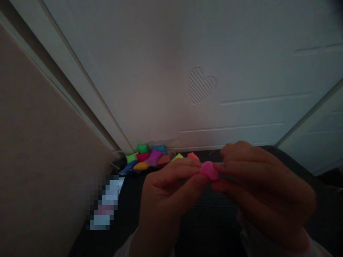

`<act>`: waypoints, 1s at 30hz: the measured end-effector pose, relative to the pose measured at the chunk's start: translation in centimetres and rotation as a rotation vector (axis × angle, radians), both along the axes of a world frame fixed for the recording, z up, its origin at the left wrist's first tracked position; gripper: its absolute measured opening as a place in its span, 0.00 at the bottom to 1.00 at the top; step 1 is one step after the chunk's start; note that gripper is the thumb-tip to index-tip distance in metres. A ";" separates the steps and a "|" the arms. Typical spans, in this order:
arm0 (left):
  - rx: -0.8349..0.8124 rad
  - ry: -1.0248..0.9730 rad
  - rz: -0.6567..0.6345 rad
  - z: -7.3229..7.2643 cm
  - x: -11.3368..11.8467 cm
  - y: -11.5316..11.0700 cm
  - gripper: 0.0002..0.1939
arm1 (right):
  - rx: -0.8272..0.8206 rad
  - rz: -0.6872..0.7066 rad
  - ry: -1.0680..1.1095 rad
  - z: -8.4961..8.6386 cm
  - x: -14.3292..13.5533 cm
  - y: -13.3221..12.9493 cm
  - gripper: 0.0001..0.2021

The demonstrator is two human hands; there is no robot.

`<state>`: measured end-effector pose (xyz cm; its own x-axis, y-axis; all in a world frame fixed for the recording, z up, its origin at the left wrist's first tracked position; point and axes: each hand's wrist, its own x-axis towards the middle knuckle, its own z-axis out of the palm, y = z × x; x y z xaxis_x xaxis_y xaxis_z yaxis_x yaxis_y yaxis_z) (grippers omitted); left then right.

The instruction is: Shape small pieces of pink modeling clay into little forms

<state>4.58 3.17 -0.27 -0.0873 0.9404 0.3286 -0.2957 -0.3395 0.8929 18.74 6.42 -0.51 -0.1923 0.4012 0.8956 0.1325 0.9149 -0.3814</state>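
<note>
A small rounded lump of pink modelling clay is pinched between both hands, above a dark surface. My left hand grips its left side with thumb and forefinger. On the other side, the thumb and fingertips of my right hand press against the clay. Beyond the hands lie several small soft packets in bright colours, among them a purple packet, an orange packet and a green packet. A yellow packet and a coral piece are partly hidden behind my fingers.
A white panel with an embossed heart rises directly behind the dark surface. A beige wall closes off the left side. At the left edge lies a flat, light-coloured item, blurred by pixelation.
</note>
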 end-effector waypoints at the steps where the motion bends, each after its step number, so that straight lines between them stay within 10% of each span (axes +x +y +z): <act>1: 0.001 0.012 0.003 0.0 0.0 0.0 0.03 | -0.006 -0.005 -0.001 0.0 0.0 0.0 0.16; 30: 0.018 0.084 -0.015 0.0 -0.4 0.1 0.06 | -0.087 0.044 0.053 0.1 -0.3 -0.1 0.17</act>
<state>4.13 3.26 -0.28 -0.0449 0.9354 0.3507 -0.2255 -0.3515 0.9086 18.41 6.34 -0.41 -0.1644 0.4698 0.8673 0.0704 0.8826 -0.4648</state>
